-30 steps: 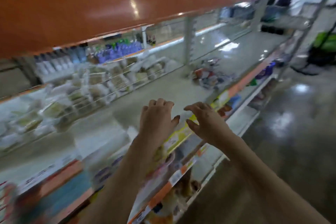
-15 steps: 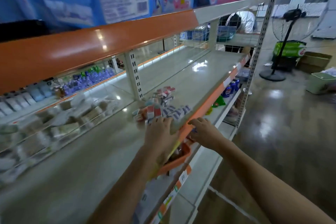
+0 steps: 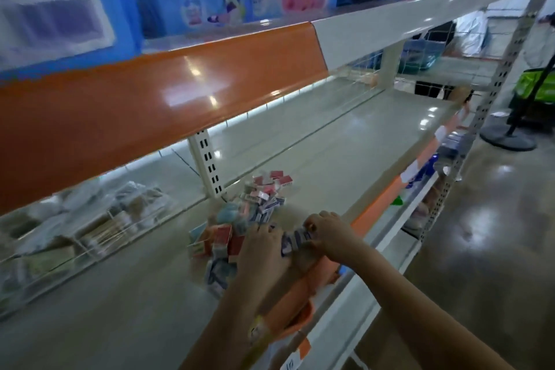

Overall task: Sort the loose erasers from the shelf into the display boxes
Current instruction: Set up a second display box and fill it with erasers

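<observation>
Resting: loose erasers (image 3: 264,198) on shelf (image 3: 330,159)

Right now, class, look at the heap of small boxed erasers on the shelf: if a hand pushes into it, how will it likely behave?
The heap of boxed erasers lies loose and jumbled, so it would probably scatter rather than move as one. The boxes look small and flat-sided, so likely light, sliding on the glossy shelf instead of rolling.

On the grey shelf (image 3: 315,153), both hands, left hand (image 3: 264,246) and right hand (image 3: 329,231), grip small boxed erasers (image 3: 295,239) beside a loose eraser pile (image 3: 258,198).
</observation>
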{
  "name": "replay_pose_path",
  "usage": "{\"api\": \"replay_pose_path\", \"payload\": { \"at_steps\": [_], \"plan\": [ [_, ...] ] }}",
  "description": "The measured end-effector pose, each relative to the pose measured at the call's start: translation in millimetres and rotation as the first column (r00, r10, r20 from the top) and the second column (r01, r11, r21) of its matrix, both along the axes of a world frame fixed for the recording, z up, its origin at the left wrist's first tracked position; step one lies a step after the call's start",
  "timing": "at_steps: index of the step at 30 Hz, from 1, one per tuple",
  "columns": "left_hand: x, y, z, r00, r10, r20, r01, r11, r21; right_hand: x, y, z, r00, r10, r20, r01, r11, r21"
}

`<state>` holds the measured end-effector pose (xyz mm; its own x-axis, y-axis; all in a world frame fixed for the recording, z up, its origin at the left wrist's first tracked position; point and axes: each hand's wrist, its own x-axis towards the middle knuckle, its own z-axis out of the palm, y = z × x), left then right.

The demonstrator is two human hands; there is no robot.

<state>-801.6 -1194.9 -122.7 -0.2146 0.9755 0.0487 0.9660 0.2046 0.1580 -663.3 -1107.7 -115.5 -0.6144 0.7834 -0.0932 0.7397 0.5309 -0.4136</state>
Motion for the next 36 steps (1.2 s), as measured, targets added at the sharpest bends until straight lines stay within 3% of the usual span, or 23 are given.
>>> {"api": "replay_pose_path", "payload": {
  "at_steps": [5, 11, 19, 28, 36],
  "plan": [
    [5.9, 1.6, -0.5, 0.997, 0.073, -0.032, -0.074, 0.997, -0.036, 9.1, 31.7, -11.0, 0.980, 0.192, -0.058, -0.193, 0.981, -0.012],
    [29.4, 0.4, 9.3, 0.962, 0.273, -0.025, -0.272, 0.961, 0.051, 19.7, 60.4, -14.5, 0.922, 0.359, -0.149, -0.360, 0.933, 0.017],
    [38.8, -24.7, 25.6, 0.864, 0.479, 0.155, -0.500, 0.851, 0.160, 18.7, 59.8, 6.1, 0.763, 0.553, -0.334, -0.570, 0.820, 0.055],
    [35.0, -156.2, 47.0, 0.691, 0.699, 0.182, -0.715, 0.627, 0.309, -39.5, -45.7, 38.7, 0.480, 0.742, -0.469, -0.809, 0.581, 0.091],
    [45.0, -336.6, 69.8, 0.473, 0.855, 0.211, -0.847, 0.376, 0.376, -85.9, -215.1, 49.0, 0.279, 0.807, -0.520, -0.931, 0.360, 0.058]
  ]
}}
